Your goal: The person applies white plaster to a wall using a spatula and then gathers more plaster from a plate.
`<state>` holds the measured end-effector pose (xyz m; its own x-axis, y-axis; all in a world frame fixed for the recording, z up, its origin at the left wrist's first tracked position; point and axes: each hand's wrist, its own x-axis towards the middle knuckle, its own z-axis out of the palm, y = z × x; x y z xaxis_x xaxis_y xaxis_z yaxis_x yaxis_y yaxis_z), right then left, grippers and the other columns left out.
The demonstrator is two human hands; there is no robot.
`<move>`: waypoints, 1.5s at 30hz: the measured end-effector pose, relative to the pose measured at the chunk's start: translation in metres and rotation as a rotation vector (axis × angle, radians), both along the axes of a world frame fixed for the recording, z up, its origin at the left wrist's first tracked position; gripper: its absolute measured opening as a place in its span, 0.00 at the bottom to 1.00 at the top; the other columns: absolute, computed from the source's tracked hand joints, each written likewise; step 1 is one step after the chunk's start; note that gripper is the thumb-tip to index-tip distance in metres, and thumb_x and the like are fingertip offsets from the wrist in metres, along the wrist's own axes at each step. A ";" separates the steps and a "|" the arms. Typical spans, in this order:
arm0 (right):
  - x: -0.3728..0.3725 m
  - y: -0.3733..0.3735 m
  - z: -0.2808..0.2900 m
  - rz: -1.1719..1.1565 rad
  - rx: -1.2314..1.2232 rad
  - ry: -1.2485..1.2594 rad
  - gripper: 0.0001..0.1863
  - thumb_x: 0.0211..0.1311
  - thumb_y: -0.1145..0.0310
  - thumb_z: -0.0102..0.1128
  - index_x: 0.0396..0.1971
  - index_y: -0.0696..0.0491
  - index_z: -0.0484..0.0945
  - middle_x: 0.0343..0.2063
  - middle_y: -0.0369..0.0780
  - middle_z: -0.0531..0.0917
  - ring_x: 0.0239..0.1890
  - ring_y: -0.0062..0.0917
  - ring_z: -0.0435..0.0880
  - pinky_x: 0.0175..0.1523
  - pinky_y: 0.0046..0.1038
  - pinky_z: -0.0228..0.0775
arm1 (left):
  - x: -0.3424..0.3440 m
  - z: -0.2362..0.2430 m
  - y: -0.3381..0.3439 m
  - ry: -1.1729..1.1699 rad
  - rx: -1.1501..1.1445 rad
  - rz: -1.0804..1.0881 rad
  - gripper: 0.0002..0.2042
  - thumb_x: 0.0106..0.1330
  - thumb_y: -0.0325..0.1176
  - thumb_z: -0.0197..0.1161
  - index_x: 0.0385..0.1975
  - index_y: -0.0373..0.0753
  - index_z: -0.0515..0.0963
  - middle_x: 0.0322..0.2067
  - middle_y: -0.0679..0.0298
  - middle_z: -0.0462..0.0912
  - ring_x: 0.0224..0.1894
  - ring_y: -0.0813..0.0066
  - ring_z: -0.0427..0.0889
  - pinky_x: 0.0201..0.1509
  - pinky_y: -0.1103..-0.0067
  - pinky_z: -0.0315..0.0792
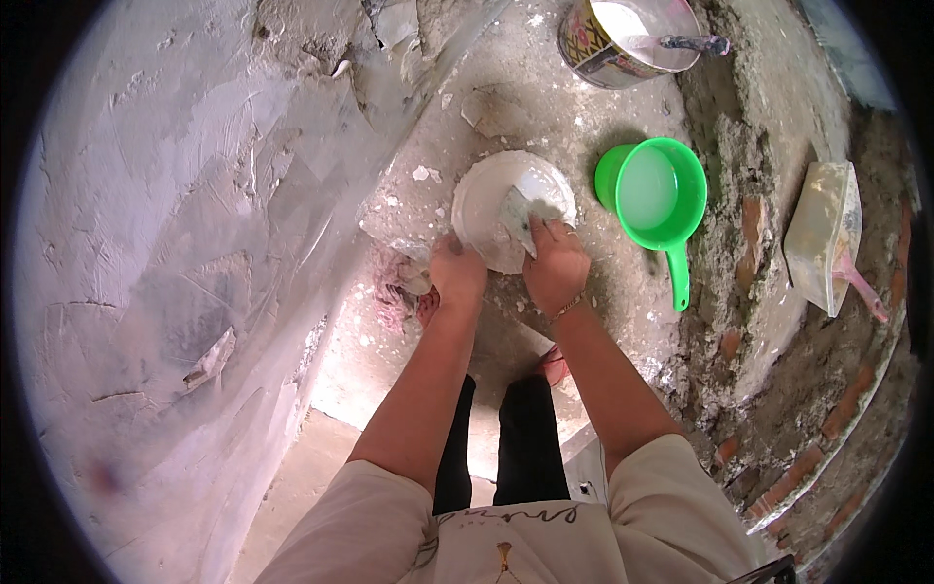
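Observation:
On the floor in front of me stands a round white bowl [469, 198] coated with whitish plaster. My left hand [457, 271] is closed on its near left rim, thumb side toward the bowl. Fingers wrapped, my right hand [556, 261] grips a flat scraper [516, 216], whose pale, smeared blade lies inside the bowl. The scraper's handle is hidden in that hand. To the right of the bowl, apart from both hands, sits a green dipper [608, 175] holding cloudy whitish liquid, its handle pointing toward me.
A patterned bucket [608, 65] with white material and a dark-handled tool [693, 44] stands at the far right. A plastered wall [185, 214] rises on the left. Right, a pale pan with a pink handle [825, 229] lies by broken brickwork [846, 399]. A pinkish rag [392, 304] lies near my foot.

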<state>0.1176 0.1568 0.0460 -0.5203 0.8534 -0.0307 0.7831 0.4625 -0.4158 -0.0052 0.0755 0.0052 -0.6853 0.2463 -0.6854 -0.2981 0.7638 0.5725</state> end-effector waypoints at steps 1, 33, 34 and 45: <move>-0.003 -0.004 0.003 -0.015 -0.045 0.005 0.29 0.42 0.74 0.62 0.52 0.49 0.78 0.43 0.46 0.81 0.45 0.42 0.79 0.49 0.38 0.73 | 0.000 -0.006 -0.005 0.004 0.035 0.041 0.20 0.61 0.26 0.58 0.53 0.28 0.70 0.43 0.50 0.80 0.38 0.63 0.83 0.34 0.74 0.79; 0.043 -0.001 -0.025 -0.722 -0.607 0.805 0.03 0.62 0.75 0.61 0.30 0.57 0.80 0.21 0.33 0.81 0.18 0.15 0.76 0.21 0.18 0.64 | -0.007 0.028 0.004 -0.116 0.014 0.084 0.07 0.61 0.23 0.60 0.37 0.29 0.71 0.29 0.53 0.80 0.24 0.67 0.84 0.22 0.77 0.80; 0.042 -0.001 -0.025 -0.796 -0.666 0.843 0.02 0.61 0.76 0.61 0.29 0.56 0.80 0.22 0.34 0.82 0.18 0.14 0.76 0.20 0.17 0.63 | -0.007 0.025 0.003 -0.114 0.029 0.091 0.07 0.61 0.23 0.60 0.36 0.30 0.71 0.28 0.54 0.80 0.24 0.67 0.83 0.22 0.77 0.80; 0.041 -0.010 -0.036 -0.882 -0.626 0.872 0.03 0.59 0.75 0.64 0.27 0.56 0.79 0.20 0.34 0.80 0.16 0.14 0.75 0.18 0.16 0.62 | -0.003 0.016 0.000 -0.102 0.116 0.137 0.07 0.62 0.21 0.59 0.36 0.31 0.69 0.25 0.59 0.77 0.22 0.70 0.81 0.21 0.77 0.81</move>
